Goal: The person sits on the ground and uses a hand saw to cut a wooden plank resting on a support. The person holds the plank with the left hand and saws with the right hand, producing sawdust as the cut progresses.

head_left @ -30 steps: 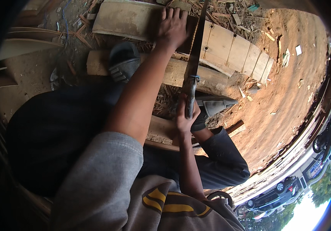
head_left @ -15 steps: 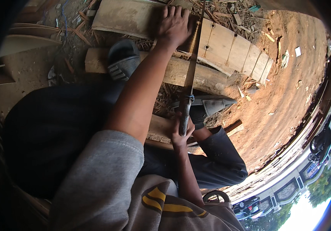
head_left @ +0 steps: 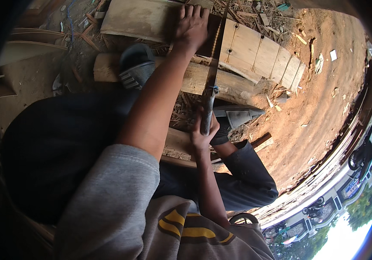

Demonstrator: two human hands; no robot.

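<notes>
My left hand [head_left: 192, 27] lies with fingers stretched out on a wooden board [head_left: 140, 19], pressing it from above. In my right hand [head_left: 203, 132] is the handle of a handsaw [head_left: 208, 110], with my fingers wrapped round it. The long, narrow saw blade [head_left: 212, 71] reaches away from me across the board, just right of my left hand. Marked lines and small dark holes show on the board's right part [head_left: 247, 47]. Under the board lies a thick timber [head_left: 194, 78]. Where the teeth meet the wood is too fine to make out.
My sandalled feet, in a left sandal [head_left: 137, 67] and a right sandal [head_left: 238, 115], flank the blade. Wood scraps [head_left: 274, 97] litter the dirt ground [head_left: 320, 108]. Curved panels [head_left: 34, 45] lie at the left. Motorcycles [head_left: 361, 151] stand far off at the right.
My right hand and the saw have moved forward, away from my body, along the blade's line. My left hand stays on the board; the whole view has shifted slightly.
</notes>
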